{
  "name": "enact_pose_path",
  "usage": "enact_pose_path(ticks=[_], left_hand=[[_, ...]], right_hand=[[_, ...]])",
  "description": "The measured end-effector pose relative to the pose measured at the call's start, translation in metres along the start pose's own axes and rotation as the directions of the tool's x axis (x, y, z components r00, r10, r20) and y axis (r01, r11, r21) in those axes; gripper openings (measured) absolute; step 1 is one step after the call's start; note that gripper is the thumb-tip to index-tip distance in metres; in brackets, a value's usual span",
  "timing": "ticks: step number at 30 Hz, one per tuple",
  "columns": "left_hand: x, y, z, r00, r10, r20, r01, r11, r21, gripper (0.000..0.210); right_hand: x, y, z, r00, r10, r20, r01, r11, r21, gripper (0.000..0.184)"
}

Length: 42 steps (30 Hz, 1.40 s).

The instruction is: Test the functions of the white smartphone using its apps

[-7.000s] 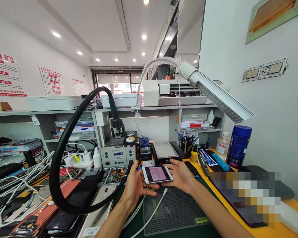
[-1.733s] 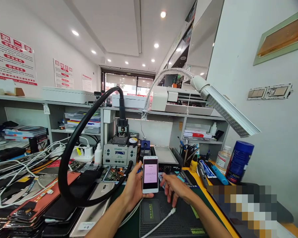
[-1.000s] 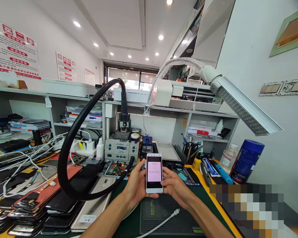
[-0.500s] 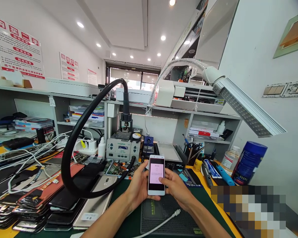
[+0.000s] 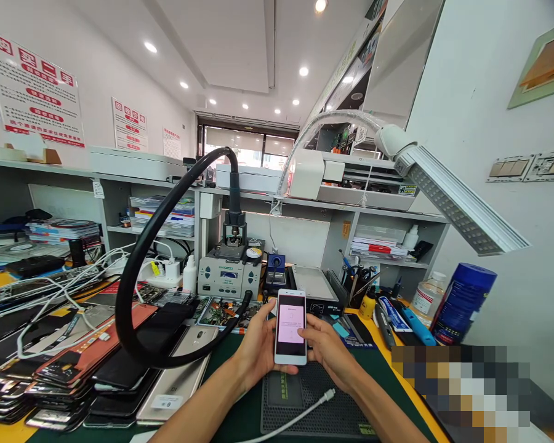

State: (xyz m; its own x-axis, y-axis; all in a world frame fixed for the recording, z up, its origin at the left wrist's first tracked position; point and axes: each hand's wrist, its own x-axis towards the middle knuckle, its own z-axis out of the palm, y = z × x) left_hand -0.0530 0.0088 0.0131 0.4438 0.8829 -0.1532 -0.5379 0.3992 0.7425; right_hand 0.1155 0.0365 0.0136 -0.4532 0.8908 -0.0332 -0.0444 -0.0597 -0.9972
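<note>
While the right hand (image 5: 329, 347) was apart from the phone under two seconds ago, we now see it at the right edge, so both hands share the white smartphone (image 5: 290, 326). To us that suggests the work has moved from steadying the phone to using its touchscreen. The phone sits centrally, screen towards us, held over the far part of the black mesh mat (image 5: 321, 384); the text on its pink panel is too small to read. Our left hand (image 5: 255, 347) is half curled, cradling it from the left and beneath. Our right hand is partly closed around the other side, thumb over the screen's right edge; whether it presses, we cannot tell. A white cable (image 5: 305, 412) lies loose on the mat.

Among the containers, the black pen holder (image 5: 352, 294) at far right carries scissors and slim tools. Near it stand a small yellow bottle (image 5: 367, 306), a clear bottle (image 5: 427, 296) with a white cap and a blue can (image 5: 464, 303) whose contents we cannot see. Far left of the phone, a shallow tray (image 5: 204, 312) holds circuit boards
</note>
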Motion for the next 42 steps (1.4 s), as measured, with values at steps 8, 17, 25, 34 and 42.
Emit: enact_pose_path(ticks=[8,17,25,34,42], left_hand=[[0.001,-0.001,-0.002,1.000,-0.007,0.004,0.007,1.000,0.015,0.072],[-0.001,-0.002,0.000,1.000,0.000,-0.020,0.001,1.000,0.021,0.070],[0.000,-0.001,-0.002,1.000,-0.005,-0.010,0.005,1.000,0.024,0.072],[0.004,-0.006,-0.002,0.999,0.039,0.015,-0.039,0.999,-0.027,0.069],[0.003,-0.008,0.004,0.999,0.045,0.013,-0.045,0.997,-0.064,0.067]], right_hand=[[-0.002,-0.001,0.000,1.000,-0.002,0.008,0.002,0.999,-0.032,0.042],[-0.003,-0.005,0.000,1.000,0.013,0.021,-0.012,0.998,-0.059,0.050],[-0.006,-0.006,0.000,0.998,-0.001,0.061,0.006,0.996,-0.086,0.062],[0.000,0.012,0.006,0.989,-0.149,0.016,0.150,0.977,-0.150,0.061],[0.002,0.017,0.006,0.973,-0.232,0.008,0.227,0.944,-0.240,0.065]])
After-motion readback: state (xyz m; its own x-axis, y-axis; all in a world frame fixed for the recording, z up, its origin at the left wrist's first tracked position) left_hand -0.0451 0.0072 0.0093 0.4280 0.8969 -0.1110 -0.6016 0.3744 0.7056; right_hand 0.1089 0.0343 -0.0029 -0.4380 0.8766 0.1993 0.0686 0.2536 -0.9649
